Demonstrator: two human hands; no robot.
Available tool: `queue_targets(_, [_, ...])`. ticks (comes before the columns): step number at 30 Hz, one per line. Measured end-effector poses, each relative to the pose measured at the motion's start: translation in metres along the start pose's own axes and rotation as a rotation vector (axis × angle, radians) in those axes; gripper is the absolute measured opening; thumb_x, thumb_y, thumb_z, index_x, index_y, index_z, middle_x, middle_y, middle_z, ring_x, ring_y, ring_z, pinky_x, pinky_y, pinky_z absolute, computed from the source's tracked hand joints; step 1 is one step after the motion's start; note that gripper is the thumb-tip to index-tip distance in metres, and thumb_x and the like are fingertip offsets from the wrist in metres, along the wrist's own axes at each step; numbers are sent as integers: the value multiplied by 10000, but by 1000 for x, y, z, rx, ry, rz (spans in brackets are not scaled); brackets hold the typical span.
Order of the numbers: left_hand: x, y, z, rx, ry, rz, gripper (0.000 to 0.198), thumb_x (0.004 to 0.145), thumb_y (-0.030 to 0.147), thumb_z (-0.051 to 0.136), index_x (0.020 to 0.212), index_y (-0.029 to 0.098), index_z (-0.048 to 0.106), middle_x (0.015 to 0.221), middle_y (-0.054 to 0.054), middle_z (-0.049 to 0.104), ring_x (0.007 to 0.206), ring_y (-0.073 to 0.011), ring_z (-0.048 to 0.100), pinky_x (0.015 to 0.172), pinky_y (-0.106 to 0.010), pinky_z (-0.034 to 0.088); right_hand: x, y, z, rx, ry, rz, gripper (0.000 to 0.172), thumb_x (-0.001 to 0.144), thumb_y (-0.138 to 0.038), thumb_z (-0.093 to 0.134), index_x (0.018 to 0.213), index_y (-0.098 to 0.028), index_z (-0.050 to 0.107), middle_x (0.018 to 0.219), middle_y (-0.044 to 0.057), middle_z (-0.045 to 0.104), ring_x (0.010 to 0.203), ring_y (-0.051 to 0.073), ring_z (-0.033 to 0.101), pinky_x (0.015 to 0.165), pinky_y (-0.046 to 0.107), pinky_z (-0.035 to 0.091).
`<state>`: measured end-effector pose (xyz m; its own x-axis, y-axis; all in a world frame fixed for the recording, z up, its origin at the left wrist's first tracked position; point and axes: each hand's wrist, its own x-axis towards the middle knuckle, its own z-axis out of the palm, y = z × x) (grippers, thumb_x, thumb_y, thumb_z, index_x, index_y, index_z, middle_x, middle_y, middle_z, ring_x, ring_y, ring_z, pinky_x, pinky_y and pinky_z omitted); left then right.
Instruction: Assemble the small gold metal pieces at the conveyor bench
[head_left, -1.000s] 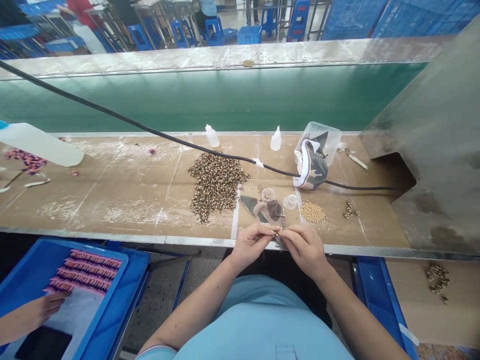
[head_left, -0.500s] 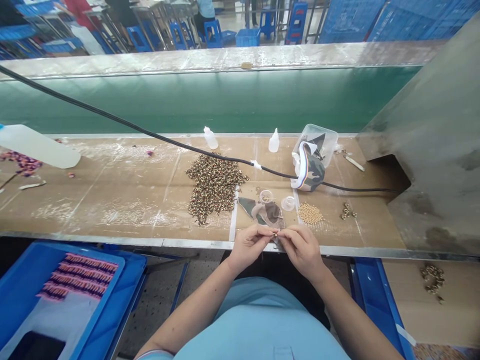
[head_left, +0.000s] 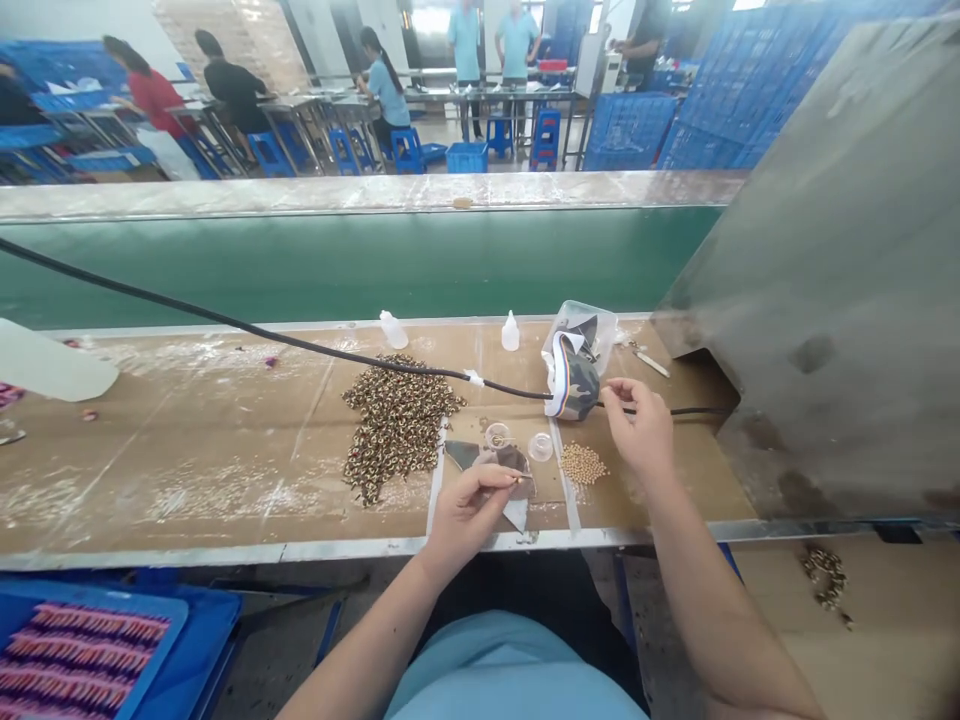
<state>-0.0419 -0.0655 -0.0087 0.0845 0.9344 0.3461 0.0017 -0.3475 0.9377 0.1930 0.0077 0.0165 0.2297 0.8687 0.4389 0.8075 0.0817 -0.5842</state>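
My left hand is closed in a pinch above the front of the workbench. A tiny gold-tinted piece shows at its fingertips, too small to name. Below it lies a scrap of camouflage cloth, partly hidden by the hand. Further right, my right hand has thumb and index finger brought together at the right edge of a bundled camouflage cloth with a striped white band. Whether these fingertips grip anything is unclear. Between the hands are two small clear round dishes and a patch of tan beads.
A heap of small dark-and-gold pieces lies left of my hands. Two white dropper bottles and a clear plastic box stand behind. A black cable crosses the bench. A metal housing rises at right. Several people are beyond the green belt.
My hands, together at the bench front before, are now apart. The right hand has moved forward and right to the bundled cloth; the left keeps its pinch. The view has tilted up.
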Motion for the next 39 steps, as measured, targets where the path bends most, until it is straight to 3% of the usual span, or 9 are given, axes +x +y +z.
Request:
queue_targets(4, [35, 14, 0, 264, -37, 317, 109, 805, 75, 581, 828, 173, 623, 848, -64, 710, 824, -147, 678, 756, -266, 563, 24, 6, 14, -134, -104, 161, 295, 831, -407, 493, 993, -185, 601, 837, 75, 706, 854, 260, 615, 796, 407, 384])
queue_targets(7, [57, 22, 5, 406, -104, 480, 143, 806, 47, 557, 840, 174, 614, 843, -63, 703, 816, -141, 671, 732, -254, 558, 38, 12, 19, -179, -78, 175, 272, 817, -345, 506, 1003, -178, 611, 903, 91, 700, 885, 275, 599, 795, 405, 383])
queue_targets(10, [74, 25, 12, 453, -131, 552, 154, 815, 41, 540, 862, 173, 604, 852, -71, 694, 816, -141, 662, 724, -261, 556, 58, 18, 20, -213, -32, 24, 266, 769, -190, 498, 992, -182, 641, 999, 109, 670, 933, 274, 564, 794, 384, 386])
queue_targets(14, [91, 22, 20, 476, -93, 598, 168, 826, 35, 521, 876, 174, 600, 871, -80, 689, 839, -149, 654, 734, -277, 554, 89, 19, 28, -275, -102, -204, 414, 724, -58, 470, 1033, -244, 674, 1050, 95, 639, 939, 255, 540, 807, 374, 384])
queue_targets(20, [105, 17, 28, 555, -96, 699, 177, 821, 23, 521, 897, 170, 586, 889, -88, 686, 852, -159, 638, 740, -298, 548, 116, 16, 44, -244, -233, -321, 318, 764, -86, 500, 879, -272, 731, 1114, 78, 635, 985, 246, 566, 812, 393, 415])
queue_targets(25, [106, 11, 32, 588, -65, 712, 177, 833, 32, 500, 904, 171, 583, 875, -82, 682, 831, -151, 633, 727, -290, 540, 99, 10, 31, 124, -120, -443, 175, 797, -191, 521, 801, -219, 693, 1042, 64, 683, 961, 220, 607, 850, 392, 445])
queue_targets(29, [105, 7, 37, 590, -65, 681, 173, 838, 47, 500, 907, 179, 588, 872, -75, 685, 832, -147, 636, 734, -283, 537, 70, -7, 10, 440, -124, -512, 118, 837, -240, 540, 830, -225, 656, 851, 27, 701, 812, 176, 625, 756, 331, 472])
queue_targets(35, [106, 8, 42, 607, 13, 587, 159, 852, 76, 497, 908, 181, 603, 801, -52, 669, 773, -133, 631, 684, -246, 521, 53, -22, 0, 540, -205, -695, 124, 869, -170, 537, 898, -226, 644, 753, -1, 673, 711, 138, 588, 718, 308, 437])
queue_targets(39, [105, 8, 45, 572, 49, 491, 104, 849, 107, 523, 839, 177, 599, 779, -43, 668, 731, -123, 629, 665, -231, 510, 54, -19, 4, 507, -234, -758, 175, 884, -136, 499, 942, -226, 638, 847, 14, 687, 783, 144, 589, 755, 322, 431])
